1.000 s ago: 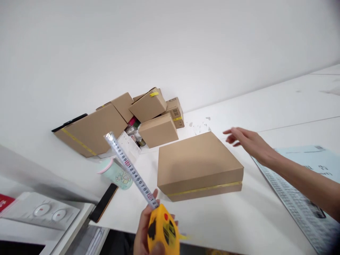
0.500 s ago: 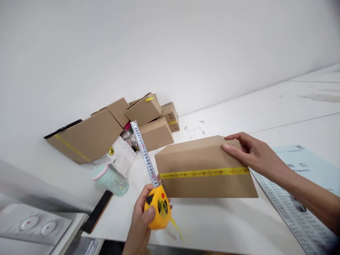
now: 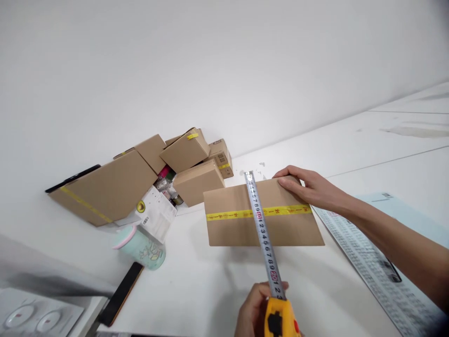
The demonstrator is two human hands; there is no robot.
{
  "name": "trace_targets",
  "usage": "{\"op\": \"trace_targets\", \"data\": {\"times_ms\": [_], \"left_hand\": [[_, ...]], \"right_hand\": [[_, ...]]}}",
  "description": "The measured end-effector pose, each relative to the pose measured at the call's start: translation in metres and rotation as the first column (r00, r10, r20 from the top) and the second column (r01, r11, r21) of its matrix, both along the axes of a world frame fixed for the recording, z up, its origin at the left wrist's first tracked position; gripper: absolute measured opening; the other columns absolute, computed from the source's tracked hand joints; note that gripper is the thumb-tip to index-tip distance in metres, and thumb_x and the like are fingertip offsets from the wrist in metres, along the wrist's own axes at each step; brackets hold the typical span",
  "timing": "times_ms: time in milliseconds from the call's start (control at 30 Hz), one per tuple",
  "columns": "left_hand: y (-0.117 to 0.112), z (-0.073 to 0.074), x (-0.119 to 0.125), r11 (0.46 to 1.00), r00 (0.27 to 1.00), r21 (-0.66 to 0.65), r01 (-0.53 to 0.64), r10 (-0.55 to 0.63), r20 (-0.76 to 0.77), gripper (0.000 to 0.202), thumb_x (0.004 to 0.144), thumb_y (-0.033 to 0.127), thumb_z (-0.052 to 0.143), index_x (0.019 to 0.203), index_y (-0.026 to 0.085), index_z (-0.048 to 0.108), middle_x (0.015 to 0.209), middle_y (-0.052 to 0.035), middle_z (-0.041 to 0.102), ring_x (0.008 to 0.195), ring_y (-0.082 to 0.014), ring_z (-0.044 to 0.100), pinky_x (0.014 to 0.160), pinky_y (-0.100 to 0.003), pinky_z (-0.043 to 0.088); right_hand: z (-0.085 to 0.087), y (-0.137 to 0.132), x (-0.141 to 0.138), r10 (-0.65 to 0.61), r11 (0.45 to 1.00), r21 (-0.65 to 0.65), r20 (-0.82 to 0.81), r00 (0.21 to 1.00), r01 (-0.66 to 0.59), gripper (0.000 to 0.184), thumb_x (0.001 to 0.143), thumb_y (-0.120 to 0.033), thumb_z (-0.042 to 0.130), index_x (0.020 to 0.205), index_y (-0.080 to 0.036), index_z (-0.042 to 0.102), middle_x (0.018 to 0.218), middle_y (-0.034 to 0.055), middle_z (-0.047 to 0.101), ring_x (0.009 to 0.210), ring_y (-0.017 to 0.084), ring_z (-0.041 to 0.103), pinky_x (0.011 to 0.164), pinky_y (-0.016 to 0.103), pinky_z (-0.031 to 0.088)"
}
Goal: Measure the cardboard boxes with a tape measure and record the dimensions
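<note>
A flat cardboard box [image 3: 242, 229] with a yellow tape band stands tipped up on its edge on the white table [image 3: 196, 290]. My right hand [image 3: 308, 187] grips the box's upper right corner and holds it upright. My left hand [image 3: 256, 313], at the bottom edge of the view, is closed on a yellow tape measure [image 3: 278, 320]. Its white blade [image 3: 263, 229] runs up across the front of the box to the top edge.
A heap of several cardboard boxes [image 3: 147, 173] lies at the back left against the wall. In front of it are a pale green cup [image 3: 140, 243], a white packet [image 3: 156, 213] and a black phone [image 3: 121, 295]. A printed blue sheet [image 3: 379, 252] lies to the right.
My right hand took the flat box and tipped it up on its edge. My left hand swung the tape measure right, so the blade now lies across the box's front.
</note>
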State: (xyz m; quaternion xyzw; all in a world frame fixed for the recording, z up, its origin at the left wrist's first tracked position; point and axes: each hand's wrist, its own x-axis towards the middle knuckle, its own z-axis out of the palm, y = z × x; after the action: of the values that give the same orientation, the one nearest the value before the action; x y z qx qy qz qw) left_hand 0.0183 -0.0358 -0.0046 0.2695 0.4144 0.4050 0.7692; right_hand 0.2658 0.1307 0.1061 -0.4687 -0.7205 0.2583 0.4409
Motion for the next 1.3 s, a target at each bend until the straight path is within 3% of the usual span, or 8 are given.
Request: {"op": "trace_targets", "data": {"times_ms": [100, 267, 367, 467, 633, 800, 900, 1300], "left_hand": [[0.003, -0.011, -0.002, 0.99, 0.992, 0.062, 0.126, -0.123, -0.041, 0.053, 0.068, 0.042, 0.09, 0.112, 0.021, 0.069, 0.067, -0.001, 0.065, 0.067, -0.0199, 0.067, 0.063, -0.029, 0.048], [0.005, -0.001, -0.004, 0.975, 0.985, 0.152, 0.164, -0.17, 0.024, 0.081, 0.045, 0.035, 0.101, 0.118, 0.022, 0.067, 0.081, -0.0017, 0.066, 0.077, -0.0212, 0.067, 0.072, -0.033, 0.052], [0.008, 0.008, 0.0, 0.976, 0.984, 0.148, 0.161, -0.17, 0.049, 0.079, 0.049, 0.035, 0.099, 0.12, 0.022, 0.067, 0.088, -0.004, 0.067, 0.083, -0.0233, 0.067, 0.077, -0.037, 0.054], [0.01, 0.011, 0.003, 0.978, 0.985, 0.142, 0.154, -0.163, 0.053, 0.075, 0.052, 0.031, 0.095, 0.12, 0.021, 0.066, 0.085, -0.0035, 0.067, 0.077, -0.0208, 0.066, 0.075, -0.035, 0.053], [0.011, 0.0, 0.008, 0.984, 0.987, 0.084, 0.159, -0.159, -0.005, 0.075, 0.048, 0.018, 0.091, 0.118, 0.02, 0.065, 0.08, -0.0025, 0.068, 0.07, -0.0189, 0.064, 0.072, -0.035, 0.052], [0.012, -0.005, 0.022, 0.994, 0.998, 0.088, 0.058, -0.056, -0.024, 0.071, 0.043, 0.02, 0.087, 0.11, 0.019, 0.066, 0.081, -0.0018, 0.067, 0.072, -0.0191, 0.063, 0.068, -0.032, 0.05], [0.012, -0.004, 0.029, 0.997, 0.998, 0.06, 0.057, -0.056, -0.026, 0.071, 0.038, 0.019, 0.086, 0.107, 0.019, 0.066, 0.077, -0.0012, 0.066, 0.071, -0.0195, 0.063, 0.067, -0.032, 0.048], [0.01, -0.01, 0.028, 0.992, 0.998, 0.111, 0.065, -0.064, -0.013, 0.084, 0.035, 0.038, 0.1, 0.109, 0.019, 0.065, 0.079, -0.0016, 0.067, 0.072, -0.018, 0.063, 0.069, -0.032, 0.049]], "right_hand": [[0.004, 0.01, -0.002, 0.041, 0.997, 0.068, 0.081, 0.996, -0.046, 0.036, 0.101, -0.049, 0.045, 0.119, -0.026, 0.066, 0.112, 0.0066, 0.074, 0.096, 0.026, 0.068, 0.082, 0.041, 0.054], [0.002, 0.022, -0.003, -0.018, 0.966, 0.252, 0.273, 0.962, -0.053, 0.047, 0.103, -0.04, 0.035, 0.144, -0.033, 0.058, 0.115, 0.0079, 0.071, 0.103, 0.029, 0.067, 0.086, 0.045, 0.053], [-0.002, 0.027, -0.003, -0.057, 0.948, 0.312, 0.363, 0.93, -0.064, 0.049, 0.102, -0.033, 0.034, 0.144, -0.036, 0.06, 0.109, 0.0088, 0.07, 0.099, 0.029, 0.066, 0.081, 0.043, 0.054], [-0.006, 0.031, -0.002, -0.078, 0.938, 0.338, 0.412, 0.908, -0.072, 0.051, 0.102, -0.028, 0.034, 0.145, -0.038, 0.06, 0.111, 0.009, 0.068, 0.1, 0.028, 0.064, 0.081, 0.043, 0.053], [-0.008, 0.036, -0.003, -0.103, 0.933, 0.354, 0.441, 0.892, -0.068, 0.052, 0.1, -0.022, 0.035, 0.141, -0.037, 0.064, 0.116, 0.0089, 0.068, 0.104, 0.028, 0.062, 0.082, 0.043, 0.052], [-0.004, 0.033, -0.004, -0.093, 0.944, 0.325, 0.42, 0.903, -0.054, 0.051, 0.098, -0.021, 0.039, 0.138, -0.035, 0.067, 0.115, 0.0088, 0.069, 0.105, 0.028, 0.062, 0.084, 0.044, 0.053], [-0.002, 0.032, -0.005, -0.079, 0.946, 0.32, 0.406, 0.91, -0.06, 0.05, 0.098, -0.022, 0.038, 0.137, -0.035, 0.068, 0.113, 0.0087, 0.069, 0.105, 0.028, 0.062, 0.084, 0.046, 0.054], [-0.002, 0.031, -0.004, -0.063, 0.948, 0.311, 0.398, 0.915, -0.07, 0.049, 0.099, -0.026, 0.037, 0.136, -0.034, 0.069, 0.114, 0.0091, 0.069, 0.106, 0.029, 0.061, 0.086, 0.047, 0.053]]}}
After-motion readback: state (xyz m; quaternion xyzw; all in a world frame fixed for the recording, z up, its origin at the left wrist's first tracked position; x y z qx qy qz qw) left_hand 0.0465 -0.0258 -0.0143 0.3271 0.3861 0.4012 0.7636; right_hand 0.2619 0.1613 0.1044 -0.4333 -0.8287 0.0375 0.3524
